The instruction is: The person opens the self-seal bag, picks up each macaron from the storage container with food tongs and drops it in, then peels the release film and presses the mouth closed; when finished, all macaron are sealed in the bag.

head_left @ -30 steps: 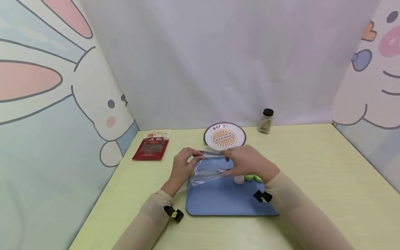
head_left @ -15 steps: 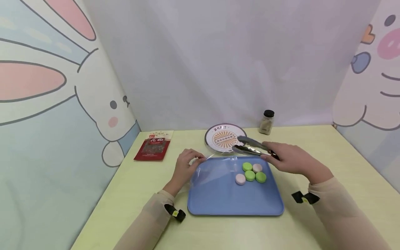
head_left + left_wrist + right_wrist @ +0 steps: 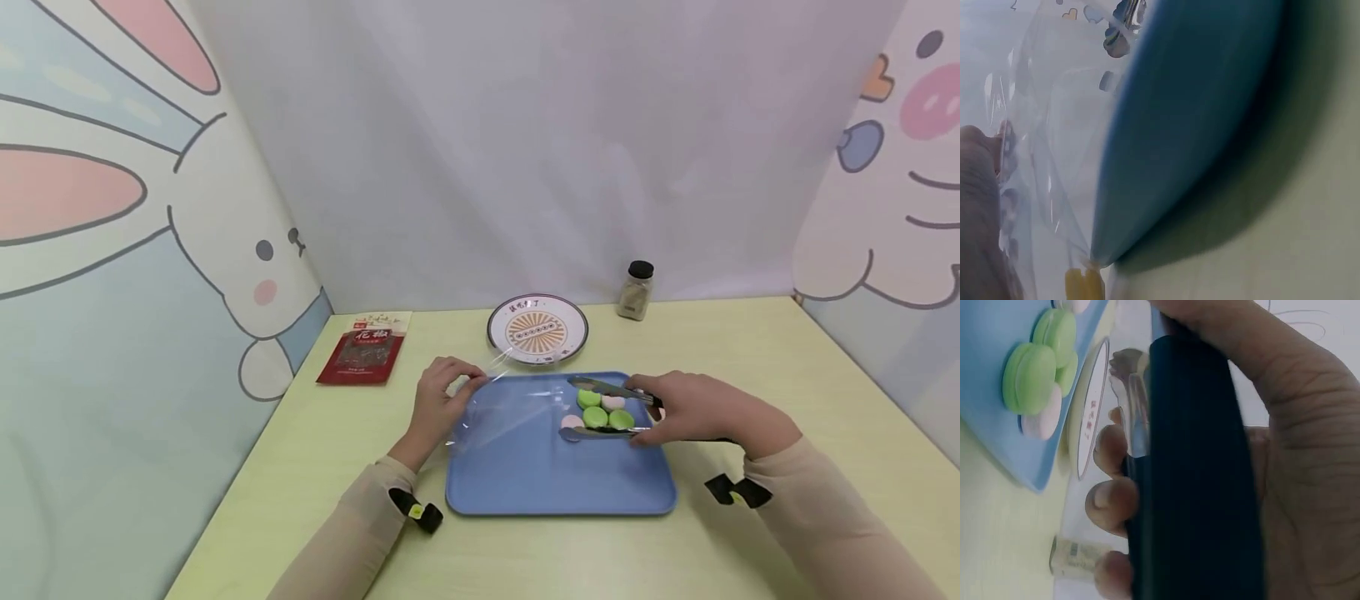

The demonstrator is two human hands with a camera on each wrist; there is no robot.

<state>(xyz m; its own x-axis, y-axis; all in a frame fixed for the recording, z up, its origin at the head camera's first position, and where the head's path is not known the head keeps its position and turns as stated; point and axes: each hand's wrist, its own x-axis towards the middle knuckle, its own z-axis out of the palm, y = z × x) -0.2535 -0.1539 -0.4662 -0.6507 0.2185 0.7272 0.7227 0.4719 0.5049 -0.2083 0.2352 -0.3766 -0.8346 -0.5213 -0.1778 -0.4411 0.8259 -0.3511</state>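
The left hand (image 3: 442, 404) pinches a clear plastic bag (image 3: 510, 408) at the left edge of a blue tray (image 3: 562, 487); in the left wrist view the bag (image 3: 1072, 125) hangs beside the tray (image 3: 1179, 112). The right hand (image 3: 705, 408) grips metal tongs (image 3: 618, 389) by dark handles. Their arms are spread over several green macarons (image 3: 595, 417) and pink ones (image 3: 572, 422) at the tray's back right. In the right wrist view, fingers wrap the dark handle (image 3: 1200, 481), with the green macarons (image 3: 1029, 378) to the left.
Behind the tray lies a white plate (image 3: 537, 329) with an orange pattern. A black-capped jar (image 3: 636, 292) stands to its right. A red packet (image 3: 363, 354) lies at the back left of the table. Cartoon-printed walls rise at both sides.
The right hand has left the bag's side and moved right, and the tongs have come down from near the plate to the macarons. The left hand has hardly moved.
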